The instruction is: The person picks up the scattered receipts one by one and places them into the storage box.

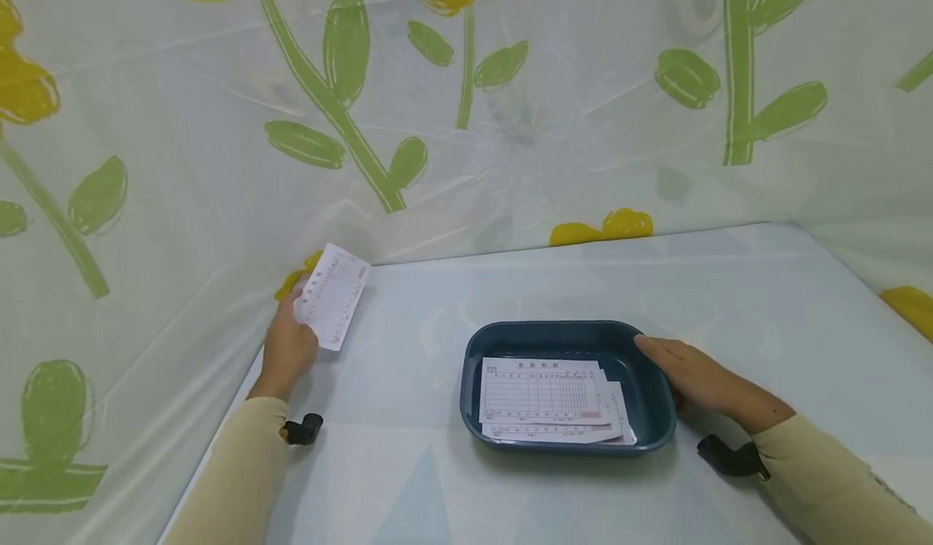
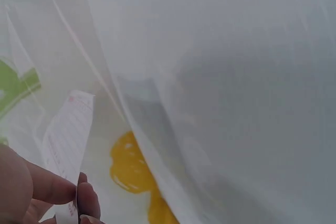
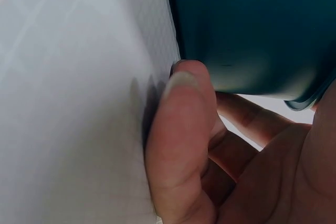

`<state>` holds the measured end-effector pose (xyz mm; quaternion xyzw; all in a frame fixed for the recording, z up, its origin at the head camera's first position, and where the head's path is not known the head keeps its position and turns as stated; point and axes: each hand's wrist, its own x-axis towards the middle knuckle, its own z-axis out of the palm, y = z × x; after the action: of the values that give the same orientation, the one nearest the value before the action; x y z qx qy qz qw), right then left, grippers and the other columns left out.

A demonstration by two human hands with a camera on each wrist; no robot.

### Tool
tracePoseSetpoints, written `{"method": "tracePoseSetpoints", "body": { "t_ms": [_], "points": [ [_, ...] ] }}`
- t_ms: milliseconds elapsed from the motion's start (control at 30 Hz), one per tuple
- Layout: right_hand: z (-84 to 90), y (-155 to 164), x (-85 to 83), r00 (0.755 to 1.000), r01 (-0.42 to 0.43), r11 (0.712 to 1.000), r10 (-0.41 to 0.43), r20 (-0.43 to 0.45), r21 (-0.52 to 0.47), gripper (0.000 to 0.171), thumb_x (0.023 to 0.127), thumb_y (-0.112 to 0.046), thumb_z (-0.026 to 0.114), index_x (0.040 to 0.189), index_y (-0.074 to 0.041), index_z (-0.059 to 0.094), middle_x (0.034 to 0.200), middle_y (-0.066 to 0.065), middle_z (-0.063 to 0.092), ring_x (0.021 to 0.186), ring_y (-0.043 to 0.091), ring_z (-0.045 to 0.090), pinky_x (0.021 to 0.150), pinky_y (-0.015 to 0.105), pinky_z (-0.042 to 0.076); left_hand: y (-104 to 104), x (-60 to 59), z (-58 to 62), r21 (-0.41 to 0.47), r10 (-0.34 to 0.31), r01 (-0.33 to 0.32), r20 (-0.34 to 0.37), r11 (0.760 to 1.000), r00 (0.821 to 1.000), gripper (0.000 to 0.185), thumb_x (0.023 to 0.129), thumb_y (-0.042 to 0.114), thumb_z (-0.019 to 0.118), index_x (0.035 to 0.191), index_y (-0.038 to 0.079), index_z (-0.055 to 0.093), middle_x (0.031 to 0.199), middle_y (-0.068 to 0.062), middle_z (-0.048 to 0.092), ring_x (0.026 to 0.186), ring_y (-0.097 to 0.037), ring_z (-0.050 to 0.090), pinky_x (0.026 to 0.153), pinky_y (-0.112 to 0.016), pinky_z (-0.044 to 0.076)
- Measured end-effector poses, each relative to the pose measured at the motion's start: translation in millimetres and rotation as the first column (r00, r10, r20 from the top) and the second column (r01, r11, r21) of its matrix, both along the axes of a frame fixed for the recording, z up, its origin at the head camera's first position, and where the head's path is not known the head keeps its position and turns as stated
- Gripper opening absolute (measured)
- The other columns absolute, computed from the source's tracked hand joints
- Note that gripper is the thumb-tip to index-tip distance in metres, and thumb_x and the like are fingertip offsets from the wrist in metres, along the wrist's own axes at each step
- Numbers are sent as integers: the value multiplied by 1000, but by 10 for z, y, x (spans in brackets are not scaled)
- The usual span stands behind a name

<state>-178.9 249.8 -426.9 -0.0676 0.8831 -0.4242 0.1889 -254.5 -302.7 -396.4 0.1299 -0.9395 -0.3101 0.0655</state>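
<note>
My left hand (image 1: 287,347) pinches a small white printed slip (image 1: 331,295) and holds it up at the table's far left, close to the plastic sheet. In the left wrist view the slip (image 2: 68,135) stands between my fingertips (image 2: 52,187). A dark teal tray (image 1: 543,330) sits at the middle of the table with a few printed forms (image 1: 543,391) lying flat in it. My right hand (image 1: 692,379) grips the tray's right rim. In the right wrist view my thumb (image 3: 181,129) presses the tray's outer wall (image 3: 252,24).
A clear plastic sheet printed with yellow flowers and green stems (image 1: 350,124) walls in the table at the back and both sides. The pale blue tabletop (image 1: 729,286) spreads behind and to the right of the tray. The table's left edge (image 1: 219,440) runs by my left forearm.
</note>
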Motion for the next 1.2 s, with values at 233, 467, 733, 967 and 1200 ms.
{"method": "tracePoseSetpoints", "body": {
  "t_ms": [233,467,733,967,1200],
  "points": [
    [4,2,-9,1000,10,1000,-10,9,18,75,106,-55,24,151,5,33,96,11,61,62,23,60,54,39,53,226,90,62,4,-65,67,-137,998,988,58,102,3,32,158,14,21,154,-24,40,128,-44,48,104,-62,42],
    [23,-6,-16,1000,-7,1000,7,-1,6,73,107,-53,24,151,4,33,101,13,62,63,23,60,54,39,54,458,162,116,42,-105,114,-167,993,980,56,105,8,33,158,18,22,157,-19,38,125,-40,51,105,-59,44],
    [43,-12,-5,1000,-2,1000,2,8,15,74,107,-53,25,151,5,32,101,13,62,63,23,60,54,39,54,661,214,197,41,-169,180,-203,983,965,55,103,6,33,157,17,26,157,-19,38,125,-38,50,106,-58,42],
    [59,-20,-2,1000,4,1000,-4,8,22,75,106,-54,25,151,6,32,105,15,62,62,23,60,54,39,54,815,259,193,11,-245,256,-243,967,938,54,102,3,36,155,15,31,154,-18,43,124,-36,54,104,-55,46],
    [30,-10,7,1000,-7,1000,7,-2,26,74,107,-53,25,151,5,33,105,15,62,61,24,60,54,39,54,1016,313,181,19,-317,334,-266,943,910,53,101,3,38,153,16,34,148,-16,50,118,-34,59,98,-53,51]
  ]
}}
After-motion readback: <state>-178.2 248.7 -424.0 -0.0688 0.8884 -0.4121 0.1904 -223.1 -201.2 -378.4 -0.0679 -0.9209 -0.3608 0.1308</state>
